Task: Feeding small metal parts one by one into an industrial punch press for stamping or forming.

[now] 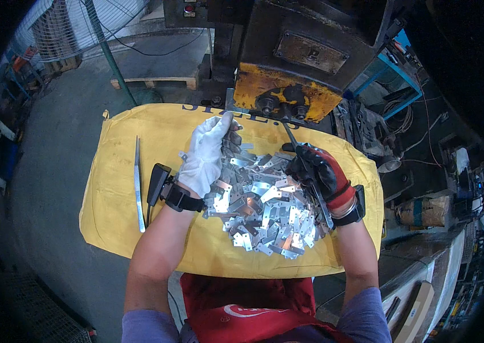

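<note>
My left hand (206, 150), in a white glove with dark fingertips, is raised over the far left side of a heap of small flat metal pieces (265, 208). Its fingers are pinched together near the press; whatever sits between them is too small to make out. Black and red covers my right hand (317, 171), which grips long metal tweezers (291, 136) at the heap's right side. Their tips point away toward the press, and the back end runs along my wrist. The pieces have small holes and lie loosely jumbled on a yellow sheet (113, 211).
A second pair of tweezers (138, 188) lies on the sheet at left. Just beyond the far edge stands a dark press with a yellow lower block (253, 86) and bolts. Blue metal shelving (393, 71) is at far right; a wooden pallet (156, 82) lies behind at left.
</note>
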